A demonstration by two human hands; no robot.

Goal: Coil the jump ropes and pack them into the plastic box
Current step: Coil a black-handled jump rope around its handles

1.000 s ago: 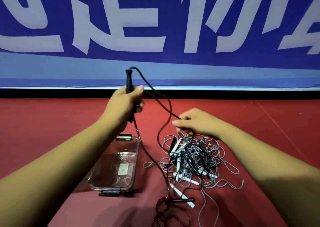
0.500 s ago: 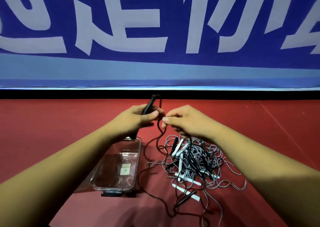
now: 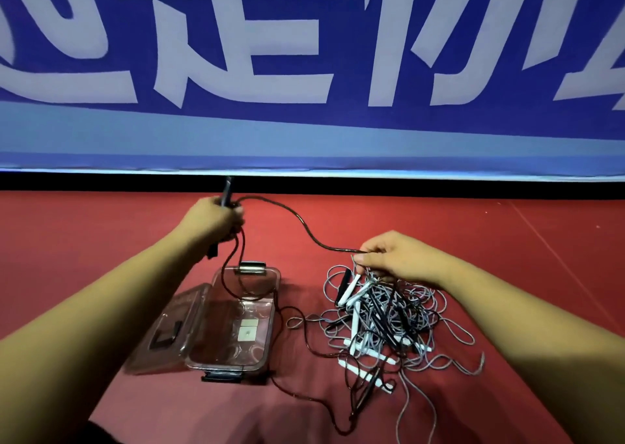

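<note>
One rope, the black jump rope, is in work; none packed yet. Your left hand is curled round its black handle, held up just beyond the far end of the plastic box, w/ a bit of cord gathered in the same fist. Your right hand pinches the cord further along, well right of the box's far end, so a slack span hangs between the two hands.

My read: coiling has only begun, approx one or two turns made. Most of the black cord is loose. It drops from your left fist as a loop over the box's far end, crosses the box's right wall, then trails on the floor past the box's near side to the second black handle, near-right of the box.

Left to do: finish this coil, drop it in, then the tangled pile right of the box: grey cords, white handles, some black ones, all knotted together. Can't count them.

Box itself: lid swung open to its left, latches at both ends undone. Inside, a white sticker on the bottom and that dangling loop; can't tell if the loop touches the bottom. No coiled rope in it.
</note>
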